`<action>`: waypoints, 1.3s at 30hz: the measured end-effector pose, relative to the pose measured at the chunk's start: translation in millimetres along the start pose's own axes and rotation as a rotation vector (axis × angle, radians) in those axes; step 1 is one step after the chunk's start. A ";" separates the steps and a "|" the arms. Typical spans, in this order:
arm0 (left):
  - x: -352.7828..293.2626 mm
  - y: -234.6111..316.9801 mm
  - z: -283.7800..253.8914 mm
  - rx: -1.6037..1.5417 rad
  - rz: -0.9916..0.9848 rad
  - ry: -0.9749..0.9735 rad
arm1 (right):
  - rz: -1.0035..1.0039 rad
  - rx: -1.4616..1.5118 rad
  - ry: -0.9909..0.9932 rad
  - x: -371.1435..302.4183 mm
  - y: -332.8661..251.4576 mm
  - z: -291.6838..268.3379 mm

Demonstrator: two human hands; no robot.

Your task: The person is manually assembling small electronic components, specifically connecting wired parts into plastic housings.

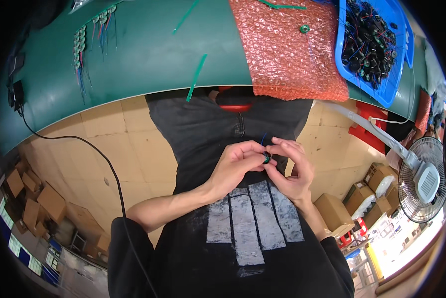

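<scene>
In front of my chest I hold a small round black part with a green circuit board (266, 158), and a thin blue wire sticks up near it. My left hand (239, 165) pinches it between thumb and fingers. My right hand (293, 170) closes on its other side, thumb and fingertips against it. The fingers hide most of the part. Both hands are over my lap, off the near edge of the green table (143, 54).
Red bubble wrap (287, 54) lies on the table, bearing one small green board (305, 29). A blue tray (340, 49) at right holds many black wired parts. Wired green boards (80, 44) and green strips (197, 77) lie left. A fan (424, 181) stands right; a black cable (101, 156) hangs left.
</scene>
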State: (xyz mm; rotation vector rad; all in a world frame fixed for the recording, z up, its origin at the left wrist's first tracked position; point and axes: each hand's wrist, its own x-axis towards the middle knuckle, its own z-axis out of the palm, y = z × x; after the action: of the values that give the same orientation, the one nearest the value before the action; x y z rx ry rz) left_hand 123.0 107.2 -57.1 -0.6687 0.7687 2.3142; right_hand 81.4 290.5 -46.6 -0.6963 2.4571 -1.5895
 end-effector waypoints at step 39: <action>20.7 54.6 36.5 1.073 1.099 0.168 | 0.103 0.421 0.230 30.3 7.9 -25.3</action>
State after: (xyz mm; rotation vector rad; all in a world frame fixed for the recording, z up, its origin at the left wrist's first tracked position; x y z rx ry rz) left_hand 62.3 103.6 -24.7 0.1476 2.6462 2.0907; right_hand 43.2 300.5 -38.5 -0.3310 2.1361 -2.1483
